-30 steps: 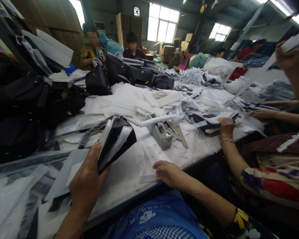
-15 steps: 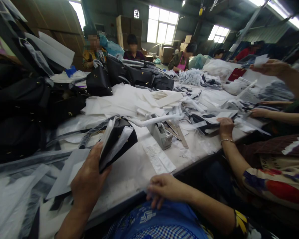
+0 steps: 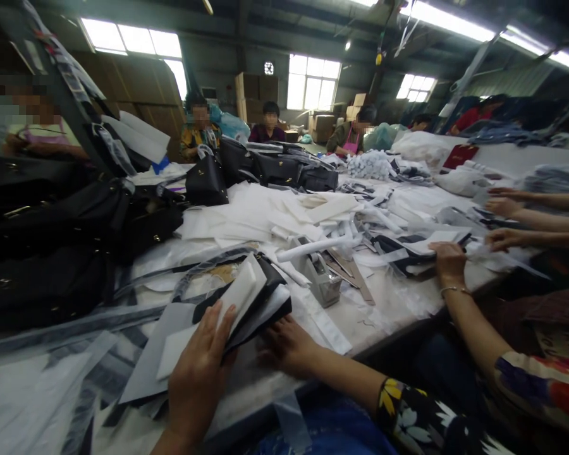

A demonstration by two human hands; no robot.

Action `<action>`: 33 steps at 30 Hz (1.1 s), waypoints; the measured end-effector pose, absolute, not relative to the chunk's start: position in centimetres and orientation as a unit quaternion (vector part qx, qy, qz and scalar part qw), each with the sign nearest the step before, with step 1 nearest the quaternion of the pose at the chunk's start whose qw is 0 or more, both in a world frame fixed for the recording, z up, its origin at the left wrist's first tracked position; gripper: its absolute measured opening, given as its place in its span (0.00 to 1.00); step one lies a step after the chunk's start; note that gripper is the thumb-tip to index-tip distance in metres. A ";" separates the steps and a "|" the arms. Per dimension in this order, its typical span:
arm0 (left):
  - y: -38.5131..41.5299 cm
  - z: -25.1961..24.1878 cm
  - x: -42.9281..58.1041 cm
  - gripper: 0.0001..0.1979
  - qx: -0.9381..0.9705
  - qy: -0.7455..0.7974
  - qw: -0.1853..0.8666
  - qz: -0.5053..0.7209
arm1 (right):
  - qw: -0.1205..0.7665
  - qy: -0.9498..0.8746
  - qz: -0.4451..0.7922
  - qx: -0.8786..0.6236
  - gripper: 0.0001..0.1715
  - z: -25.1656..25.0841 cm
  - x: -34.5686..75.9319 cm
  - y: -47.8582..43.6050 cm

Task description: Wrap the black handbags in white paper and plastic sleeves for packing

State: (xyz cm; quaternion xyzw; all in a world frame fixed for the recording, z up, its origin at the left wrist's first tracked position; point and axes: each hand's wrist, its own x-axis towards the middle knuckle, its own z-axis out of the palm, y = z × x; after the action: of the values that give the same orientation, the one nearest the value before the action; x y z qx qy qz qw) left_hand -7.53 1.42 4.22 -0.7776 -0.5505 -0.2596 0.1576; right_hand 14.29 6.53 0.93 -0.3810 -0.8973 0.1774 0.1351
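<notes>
My left hand (image 3: 196, 379) is closed around a small black bag (image 3: 250, 311), tilted up off the table, with the thumb behind it. A folded white padding sheet (image 3: 241, 283) lies along the bag's upper face, under my fingertips. White lining or paper also shows at its right side. My right hand (image 3: 294, 346) is just below the bag's lower right edge, its fingers loosely spread and partly in shadow; whether they touch the bag is unclear. A grey tape dispenser (image 3: 326, 285) stands beyond the bag to the right.
Black handbags (image 3: 52, 221) are heaped at the left. White sheets (image 3: 246, 212) cover the middle of the table (image 3: 389, 306). A strip of clear tape (image 3: 293, 422) hangs at the near edge. At right, a co-worker's hand (image 3: 450, 262) rests on black pieces; other people sit across.
My left hand has turned the bag so its white padding shows and brought it to the right in view. My right hand has moved up from my lap to the bag's underside.
</notes>
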 end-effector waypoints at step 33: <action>-0.4 0.8 -6.6 0.35 -0.823 -0.488 0.224 -0.184 | 0.098 -0.731 0.350 -0.578 0.16 6.5 9.3 21.6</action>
State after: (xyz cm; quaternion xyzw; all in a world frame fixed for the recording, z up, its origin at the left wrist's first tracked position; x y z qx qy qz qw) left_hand -6.64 -0.44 0.83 -0.8234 -0.4876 -0.1842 0.2243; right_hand 9.31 21.63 6.45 -0.5778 -0.7308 0.3502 0.0975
